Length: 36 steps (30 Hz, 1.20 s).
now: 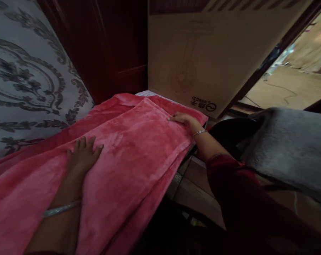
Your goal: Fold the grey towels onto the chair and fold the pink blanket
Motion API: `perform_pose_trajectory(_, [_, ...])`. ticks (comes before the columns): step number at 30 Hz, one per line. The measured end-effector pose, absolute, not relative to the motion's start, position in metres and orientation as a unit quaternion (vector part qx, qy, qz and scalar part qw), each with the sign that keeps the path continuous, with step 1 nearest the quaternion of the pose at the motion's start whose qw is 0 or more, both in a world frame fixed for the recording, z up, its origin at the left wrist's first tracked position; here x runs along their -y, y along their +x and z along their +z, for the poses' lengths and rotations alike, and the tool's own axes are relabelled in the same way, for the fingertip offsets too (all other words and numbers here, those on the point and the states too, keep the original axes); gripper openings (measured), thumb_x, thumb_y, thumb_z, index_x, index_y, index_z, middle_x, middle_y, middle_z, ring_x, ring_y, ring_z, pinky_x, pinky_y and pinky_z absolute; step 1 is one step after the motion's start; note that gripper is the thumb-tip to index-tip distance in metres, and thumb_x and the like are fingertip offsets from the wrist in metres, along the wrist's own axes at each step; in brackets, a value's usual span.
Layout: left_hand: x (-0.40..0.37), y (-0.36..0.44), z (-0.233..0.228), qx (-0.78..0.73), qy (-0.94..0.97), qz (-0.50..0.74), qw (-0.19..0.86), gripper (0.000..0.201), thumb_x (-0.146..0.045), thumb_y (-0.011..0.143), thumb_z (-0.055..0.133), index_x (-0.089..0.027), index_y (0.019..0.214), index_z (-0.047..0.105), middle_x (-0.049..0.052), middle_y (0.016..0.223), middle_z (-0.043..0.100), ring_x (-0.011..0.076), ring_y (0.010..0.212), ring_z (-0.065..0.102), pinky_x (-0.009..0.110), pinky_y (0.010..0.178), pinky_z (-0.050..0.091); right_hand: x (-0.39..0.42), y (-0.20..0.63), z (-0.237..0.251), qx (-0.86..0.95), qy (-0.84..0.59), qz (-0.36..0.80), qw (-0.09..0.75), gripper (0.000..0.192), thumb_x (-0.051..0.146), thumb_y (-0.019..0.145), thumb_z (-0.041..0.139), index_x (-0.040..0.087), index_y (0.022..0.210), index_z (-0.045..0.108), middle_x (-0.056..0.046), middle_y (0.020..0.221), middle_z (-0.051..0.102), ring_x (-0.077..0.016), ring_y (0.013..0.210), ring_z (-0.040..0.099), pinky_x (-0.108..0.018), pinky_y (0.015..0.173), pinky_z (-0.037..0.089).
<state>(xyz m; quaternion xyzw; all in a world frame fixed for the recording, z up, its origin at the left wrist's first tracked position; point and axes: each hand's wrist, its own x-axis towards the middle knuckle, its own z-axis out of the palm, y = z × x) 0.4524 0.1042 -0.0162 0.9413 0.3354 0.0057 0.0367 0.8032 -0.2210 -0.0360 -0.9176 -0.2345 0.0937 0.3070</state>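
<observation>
A pink plush blanket (128,152) lies spread in folded layers in front of me. My left hand (83,154) rests flat on its left part, fingers spread. Toward the far right corner of the blanket, my right hand (182,119) lies on the top layer near its edge, fingers stretched out. Neither hand grips the cloth. A strip of striped white fabric (147,93) shows from under the far edge of the blanket. What the blanket lies on is mostly hidden.
A tall cardboard box (197,56) stands behind the blanket beside a dark red wooden panel (117,42). Patterned wallpaper (24,78) covers the left wall. At the right is a grey fuzzy cover (290,148) over dark furniture. A doorway shows a floor (290,85) with a cable.
</observation>
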Motion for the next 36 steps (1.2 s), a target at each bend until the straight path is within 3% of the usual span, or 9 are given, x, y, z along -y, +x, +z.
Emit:
perform_pose_trajectory(3, [-0.103,0.452,-0.014,-0.336,0.941,0.007,0.046,0.074,-0.058,0.097,0.025,-0.016,0.158,0.033,0.02,0.167,0.022,0.0394,0.154,0.017,0.07,0.117,0.02,0.227,0.787,-0.038,0.239,-0.924,0.111,0.276,0.03,0.043,0.08,0.08,0.015,0.091,0.074,-0.009,0.101,0.075,-0.024,0.087,0.067,-0.029,0.081,0.05])
perform_pose_trajectory(8, [-0.1,0.451,-0.013,-0.334,0.942,0.013,0.046,0.074,-0.057,0.097,0.024,-0.017,0.158,0.033,0.021,0.167,0.021,0.038,0.155,0.016,0.07,0.117,0.02,0.221,0.763,-0.046,0.232,-0.932,0.051,0.275,0.036,0.044,0.093,0.064,0.012,0.109,0.071,-0.015,0.118,0.071,-0.0259,0.105,0.063,-0.03,0.09,0.047])
perform_pose_trajectory(12, [-0.1,0.45,-0.014,-0.331,0.943,0.029,0.032,0.072,-0.056,0.098,0.023,-0.016,0.156,0.035,0.021,0.166,0.025,0.039,0.153,0.021,0.07,0.116,0.021,0.236,0.762,-0.036,0.23,-0.926,0.08,0.288,0.045,0.052,0.097,0.055,0.011,0.104,0.073,-0.014,0.108,0.074,-0.024,0.094,0.067,-0.03,0.083,0.05])
perform_pose_trajectory(15, [-0.101,0.449,-0.015,-0.329,0.943,0.033,0.029,0.073,-0.056,0.097,0.023,-0.016,0.156,0.037,0.022,0.164,0.028,0.04,0.152,0.024,0.07,0.115,0.024,0.258,0.759,-0.03,0.236,-0.918,0.091,0.304,0.045,0.052,0.099,0.051,0.015,0.107,0.074,-0.012,0.109,0.074,-0.0238,0.097,0.067,-0.03,0.086,0.051])
perform_pose_trajectory(18, [-0.103,0.45,-0.015,-0.325,0.945,0.037,0.026,0.074,-0.057,0.097,0.023,-0.015,0.156,0.038,0.022,0.164,0.029,0.0407,0.151,0.025,0.071,0.114,0.025,0.278,0.749,-0.034,0.242,-0.913,0.097,0.313,0.037,0.047,0.098,0.055,0.018,0.111,0.074,-0.009,0.108,0.075,-0.0226,0.099,0.067,-0.031,0.088,0.051])
perform_pose_trajectory(24, [-0.104,0.451,-0.015,-0.333,0.942,0.027,0.012,0.073,-0.055,0.097,0.023,-0.015,0.156,0.037,0.02,0.164,0.03,0.0389,0.151,0.025,0.069,0.114,0.027,0.296,0.731,-0.059,0.223,-0.927,0.056,0.296,0.048,0.053,0.089,0.067,0.01,0.11,0.072,-0.011,0.099,0.073,-0.0242,0.091,0.067,-0.031,0.084,0.051])
perform_pose_trajectory(29, [-0.103,0.45,-0.015,-0.333,0.942,0.026,0.013,0.074,-0.056,0.097,0.022,-0.016,0.157,0.036,0.02,0.165,0.028,0.0393,0.151,0.025,0.069,0.115,0.026,0.3,0.729,-0.072,0.2,-0.939,-0.016,0.278,0.047,0.047,0.094,0.061,0.009,0.123,0.065,-0.017,0.11,0.07,-0.0275,0.102,0.065,-0.036,0.09,0.05])
perform_pose_trajectory(36, [-0.103,0.451,-0.017,-0.33,0.943,0.035,0.018,0.072,-0.055,0.097,0.024,-0.017,0.157,0.036,0.02,0.165,0.027,0.0397,0.152,0.022,0.071,0.114,0.025,0.301,0.726,-0.075,0.193,-0.948,-0.027,0.253,0.039,0.039,0.095,0.06,0.012,0.123,0.065,-0.016,0.11,0.071,-0.0274,0.103,0.066,-0.035,0.088,0.049])
